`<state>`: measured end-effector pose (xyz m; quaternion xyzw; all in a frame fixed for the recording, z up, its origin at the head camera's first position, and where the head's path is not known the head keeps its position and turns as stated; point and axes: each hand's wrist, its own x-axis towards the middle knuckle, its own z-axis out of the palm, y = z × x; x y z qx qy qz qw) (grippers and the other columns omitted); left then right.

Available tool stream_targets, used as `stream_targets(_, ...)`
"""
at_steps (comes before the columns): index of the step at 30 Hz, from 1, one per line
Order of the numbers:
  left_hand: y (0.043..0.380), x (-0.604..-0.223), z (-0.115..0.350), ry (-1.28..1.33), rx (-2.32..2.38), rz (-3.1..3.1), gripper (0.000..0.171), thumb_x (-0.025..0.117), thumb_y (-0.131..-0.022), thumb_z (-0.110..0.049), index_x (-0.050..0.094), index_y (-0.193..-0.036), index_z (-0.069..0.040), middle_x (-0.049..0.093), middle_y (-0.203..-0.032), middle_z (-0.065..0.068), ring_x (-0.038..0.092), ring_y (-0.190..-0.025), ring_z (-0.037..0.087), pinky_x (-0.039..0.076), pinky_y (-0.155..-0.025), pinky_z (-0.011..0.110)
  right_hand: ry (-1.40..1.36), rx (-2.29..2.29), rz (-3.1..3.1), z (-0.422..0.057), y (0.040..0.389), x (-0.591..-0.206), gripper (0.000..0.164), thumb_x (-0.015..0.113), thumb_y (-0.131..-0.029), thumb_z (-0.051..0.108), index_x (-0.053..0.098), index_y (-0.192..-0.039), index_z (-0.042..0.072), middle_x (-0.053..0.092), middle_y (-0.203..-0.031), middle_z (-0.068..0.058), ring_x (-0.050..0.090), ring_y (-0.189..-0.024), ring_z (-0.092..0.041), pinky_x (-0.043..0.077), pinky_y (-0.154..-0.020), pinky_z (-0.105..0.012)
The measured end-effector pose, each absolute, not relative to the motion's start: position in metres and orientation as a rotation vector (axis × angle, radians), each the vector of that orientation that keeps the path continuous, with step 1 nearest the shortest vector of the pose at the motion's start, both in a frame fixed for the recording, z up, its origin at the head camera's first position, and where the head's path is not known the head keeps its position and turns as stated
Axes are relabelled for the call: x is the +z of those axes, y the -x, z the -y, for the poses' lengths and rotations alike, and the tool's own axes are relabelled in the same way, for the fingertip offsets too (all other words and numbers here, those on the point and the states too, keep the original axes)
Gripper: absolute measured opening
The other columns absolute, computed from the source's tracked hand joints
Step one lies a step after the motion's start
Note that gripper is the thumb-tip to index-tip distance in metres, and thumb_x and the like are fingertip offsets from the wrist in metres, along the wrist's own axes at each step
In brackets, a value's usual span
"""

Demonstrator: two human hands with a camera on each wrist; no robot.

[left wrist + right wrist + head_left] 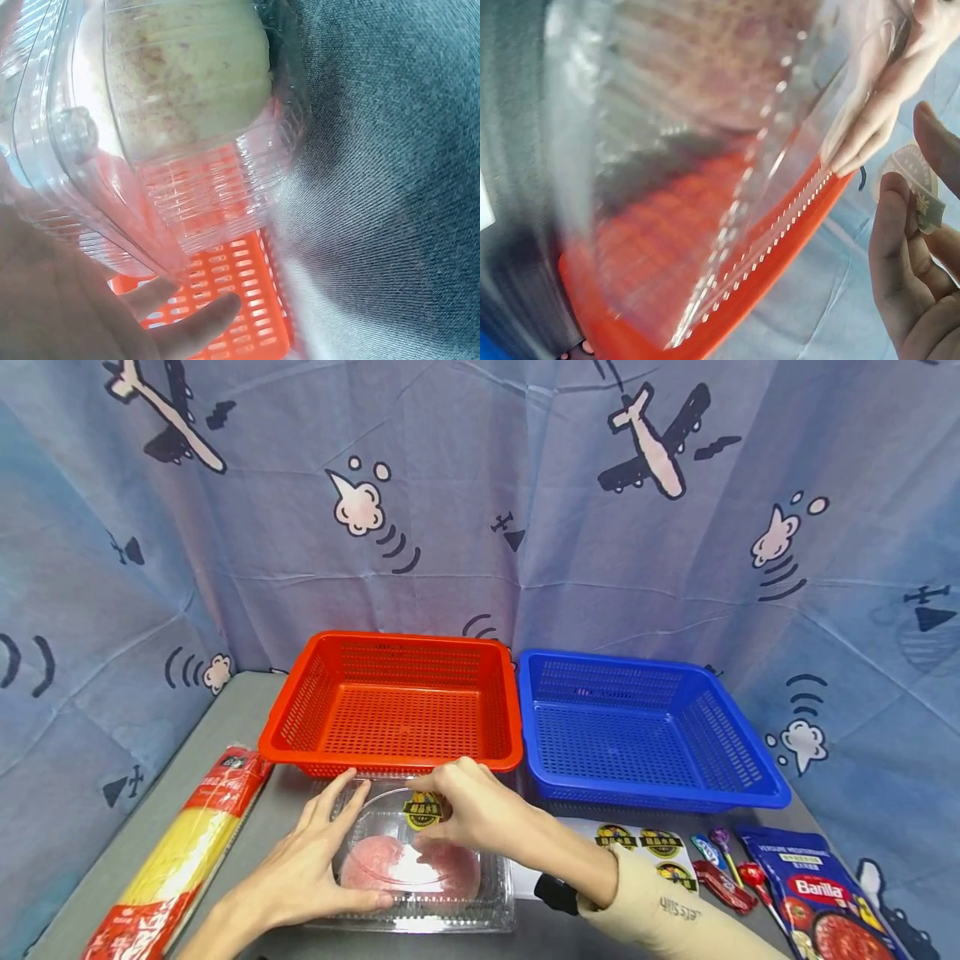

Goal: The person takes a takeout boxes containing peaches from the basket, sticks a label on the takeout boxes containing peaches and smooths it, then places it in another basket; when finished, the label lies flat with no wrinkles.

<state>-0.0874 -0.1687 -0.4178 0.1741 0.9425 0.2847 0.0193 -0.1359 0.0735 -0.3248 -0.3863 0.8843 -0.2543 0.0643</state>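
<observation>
A clear plastic clamshell box (pixel 420 925) lies closed in front of the red basket, with pinkish round fruits (pixel 367 858) inside. My left hand (pixel 311 864) rests along the box's left side, fingers fairly straight and thumb near the front edge. Just over the lid, my right hand (pixel 480 810) pinches a black and gold label sticker (pixel 422 810) between thumb and fingers. The right wrist view shows the sticker (pixel 927 202) from its back, apart from the lid there. The left wrist view shows the box's ridged side (pixel 202 202) close up.
A red basket (pixel 408 762) stands behind the box, a blue basket (pixel 652 797) to its right. A noodle pack (pixel 180 852) lies left. At right are a sticker sheet (pixel 637 860), lollipops (pixel 752 874), a red wrapped candy (pixel 723 887) and a blue Barilla pouch (pixel 821 893).
</observation>
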Motion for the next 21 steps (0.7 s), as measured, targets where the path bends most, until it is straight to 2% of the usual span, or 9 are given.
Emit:
stream_targets(6,0.087,-0.418,0.169,-0.537,0.871,-2.918,0.126,0.073,-0.065,-0.085,0.023,-0.164,-0.024,0.009,-0.172,-0.002,0.030,-0.149,0.038,0.049,-0.085,0.074,1.228,-0.646,-2.647,-0.053,0.138,-0.330,0.040,0.091,-0.076,0.018,0.078,-0.110,0.004,0.079,-0.087,-0.003,0.063,-0.067,0.000,0.046,-0.058,-0.005)
stream_targets(9,0.087,-0.418,0.169,-0.545,0.868,-2.927,0.126,0.073,-0.066,-0.084,0.023,-0.164,-0.024,0.010,-0.172,-0.002,0.030,-0.149,0.039,0.049,-0.084,0.074,1.230,-0.597,-2.663,-0.046,0.137,-0.332,0.046,0.092,-0.075,0.022,0.077,-0.115,0.005,0.079,-0.090,-0.002,0.064,-0.069,0.000,0.046,-0.059,-0.005)
stream_targets(13,0.087,-0.418,0.169,-0.557,0.866,-2.939,0.125,0.073,-0.066,-0.084,0.024,-0.164,-0.024,0.011,-0.172,-0.002,0.031,-0.149,0.039,0.049,-0.084,0.074,1.181,-0.503,-2.695,-0.040,0.136,-0.334,0.057,0.091,-0.075,0.026,0.073,-0.126,0.006,0.080,-0.105,-0.002,0.067,-0.074,0.001,0.048,-0.061,-0.005)
stream_targets(16,0.087,-0.419,0.169,-0.559,0.863,-2.938,0.125,0.073,-0.067,-0.084,0.023,-0.164,-0.024,0.011,-0.172,-0.002,0.031,-0.148,0.039,0.050,-0.083,0.073,1.134,-0.463,-2.709,-0.037,0.136,-0.336,0.061,0.092,-0.073,0.028,0.073,-0.127,0.006,0.079,-0.112,-0.003,0.069,-0.079,0.000,0.051,-0.065,-0.007)
stream_targets(21,0.087,-0.420,0.169,-0.555,0.860,-2.934,0.125,0.073,-0.067,-0.084,0.022,-0.165,-0.025,0.010,-0.172,-0.002,0.030,-0.148,0.038,0.052,-0.082,0.069,1.081,-0.456,-2.697,-0.036,0.137,-0.338,0.061,0.093,-0.072,0.027,0.073,-0.126,0.006,0.080,-0.108,-0.003,0.069,-0.079,-0.001,0.051,-0.066,-0.008)
